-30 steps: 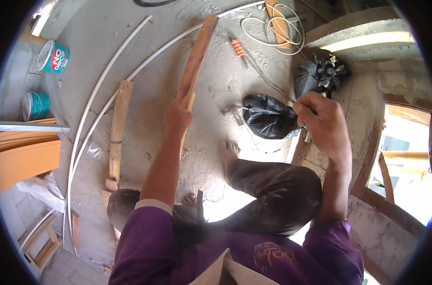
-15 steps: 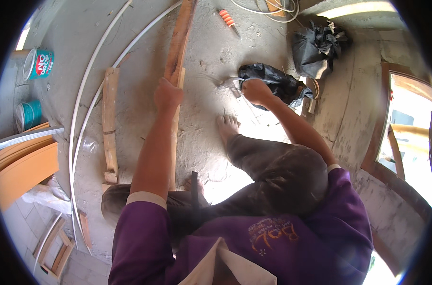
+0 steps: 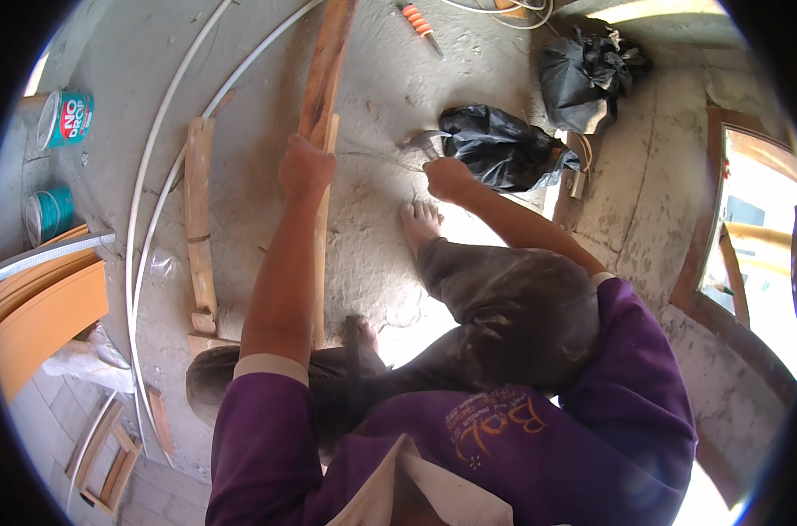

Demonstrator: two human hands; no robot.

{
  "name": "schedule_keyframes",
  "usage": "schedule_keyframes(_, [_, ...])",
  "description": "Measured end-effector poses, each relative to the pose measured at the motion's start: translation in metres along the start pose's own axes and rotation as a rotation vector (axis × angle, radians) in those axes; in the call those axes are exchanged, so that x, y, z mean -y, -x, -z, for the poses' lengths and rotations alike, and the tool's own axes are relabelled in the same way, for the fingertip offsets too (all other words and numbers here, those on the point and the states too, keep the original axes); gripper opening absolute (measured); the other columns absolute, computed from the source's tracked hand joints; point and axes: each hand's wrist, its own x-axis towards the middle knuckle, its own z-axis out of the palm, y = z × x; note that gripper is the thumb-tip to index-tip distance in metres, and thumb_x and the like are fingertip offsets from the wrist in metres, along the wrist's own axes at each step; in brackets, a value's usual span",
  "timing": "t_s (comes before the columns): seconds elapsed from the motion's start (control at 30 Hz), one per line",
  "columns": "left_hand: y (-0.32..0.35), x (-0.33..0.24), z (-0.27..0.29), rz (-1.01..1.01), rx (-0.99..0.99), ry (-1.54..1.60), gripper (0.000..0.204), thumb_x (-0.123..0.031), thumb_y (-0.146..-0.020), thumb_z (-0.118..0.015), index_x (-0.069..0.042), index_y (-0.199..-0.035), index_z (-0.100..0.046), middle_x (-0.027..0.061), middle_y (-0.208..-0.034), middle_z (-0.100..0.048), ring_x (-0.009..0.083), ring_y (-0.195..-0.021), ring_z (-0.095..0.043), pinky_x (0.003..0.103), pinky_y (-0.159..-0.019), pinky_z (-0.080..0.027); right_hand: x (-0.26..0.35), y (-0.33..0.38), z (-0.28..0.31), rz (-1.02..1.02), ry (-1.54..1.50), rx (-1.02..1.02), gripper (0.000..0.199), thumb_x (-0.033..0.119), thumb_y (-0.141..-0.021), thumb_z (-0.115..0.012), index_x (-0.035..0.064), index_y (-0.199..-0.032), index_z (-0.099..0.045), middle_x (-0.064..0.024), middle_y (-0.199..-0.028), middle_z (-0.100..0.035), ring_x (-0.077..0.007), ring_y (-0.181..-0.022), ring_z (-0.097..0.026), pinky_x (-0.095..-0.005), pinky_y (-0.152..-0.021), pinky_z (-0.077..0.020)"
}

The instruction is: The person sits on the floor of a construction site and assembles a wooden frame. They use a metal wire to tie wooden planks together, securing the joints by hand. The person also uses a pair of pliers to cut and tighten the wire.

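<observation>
My left hand (image 3: 307,171) is closed around the near end of a long reddish-brown wooden board (image 3: 328,70), which runs away from me to the top of the view. Below that hand, a paler wooden strip (image 3: 322,263) lies along the floor. My right hand (image 3: 449,179) is closed on what looks like a hammer; its grey metal head (image 3: 425,138) points away from me, and the grip is hidden in my fingers. Just beyond that hand is a crumpled black plastic bag (image 3: 495,145). The right hand and tool are apart from the board.
A screwdriver with an orange handle (image 3: 416,22) lies on the floor ahead. Left are a bamboo-like pale plank (image 3: 199,219), white bent pipes (image 3: 157,140), two teal tubs (image 3: 70,118) and orange panels (image 3: 52,320). A second black bag (image 3: 582,83) stands by the right wall, near a wooden-framed opening (image 3: 714,219).
My right hand has moved left, toward the board, with the hammer-like tool. My left hand keeps its hold on the board, nearly in place.
</observation>
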Motion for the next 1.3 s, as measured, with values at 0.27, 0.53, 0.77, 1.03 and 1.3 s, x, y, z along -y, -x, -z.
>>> schedule_keyframes(0.27, [0.002, -0.004, 0.002, 0.007, 0.02, -0.009, 0.043, -0.015, -0.077, -0.062, 0.004, -0.113, -0.047, 0.025, -0.105, -0.065, 0.0393, -0.099, -0.066, 0.045, -0.086, -0.052, 0.018, 0.02, -0.021, 0.011, 0.08, -0.186, 0.012, 0.012, -0.09, -0.05, 0.0042, -0.091, -0.059, -0.0196, -0.1, -0.063, -0.0323, -0.075, -0.067, -0.0427, -0.06, -0.0529])
schedule_keyframes(0.53, [-0.004, 0.001, -0.005, -0.009, 0.008, -0.039, 0.045, -0.015, -0.077, -0.061, 0.006, -0.114, -0.045, 0.0263, -0.105, -0.065, 0.0394, -0.099, -0.066, 0.043, -0.087, -0.052, 0.018, 0.018, -0.011, -0.021, 0.019, -0.221, 0.023, 0.009, -0.082, -0.053, -0.0003, -0.103, -0.052, -0.0252, -0.092, -0.063, -0.0385, -0.073, -0.068, -0.0451, -0.06, -0.0552])
schedule_keyframes(0.77, [-0.003, 0.0, -0.002, -0.018, 0.009, -0.022, 0.043, -0.015, -0.077, -0.06, 0.006, -0.112, -0.045, 0.0261, -0.104, -0.065, 0.04, -0.099, -0.066, 0.044, -0.087, -0.051, 0.01, 0.012, -0.02, -0.067, -0.145, -0.38, 0.017, 0.018, -0.084, -0.057, 0.0015, -0.088, -0.061, -0.0218, -0.086, -0.066, -0.0383, -0.076, -0.067, -0.0463, -0.068, -0.0529])
schedule_keyframes(1.03, [-0.002, -0.001, -0.001, -0.015, 0.018, 0.001, 0.042, -0.014, -0.077, -0.061, 0.005, -0.111, -0.046, 0.0261, -0.103, -0.066, 0.0402, -0.099, -0.066, 0.044, -0.087, -0.051, 0.006, 0.004, -0.012, -0.23, -0.385, -0.455, 0.029, 0.035, -0.087, -0.063, 0.0069, -0.085, -0.064, -0.0149, -0.082, -0.067, -0.0342, -0.078, -0.064, -0.0458, -0.069, -0.0492])
schedule_keyframes(1.3, [-0.004, 0.001, -0.004, -0.013, 0.011, -0.015, 0.043, -0.015, -0.076, -0.061, 0.005, -0.111, -0.046, 0.0262, -0.104, -0.065, 0.0398, -0.099, -0.065, 0.044, -0.088, -0.052, -0.001, 0.003, -0.034, -0.057, -0.189, -0.471, 0.019, 0.019, -0.088, -0.058, 0.0058, -0.077, -0.066, -0.014, -0.072, -0.064, -0.0328, -0.071, -0.065, -0.0445, -0.062, -0.0498])
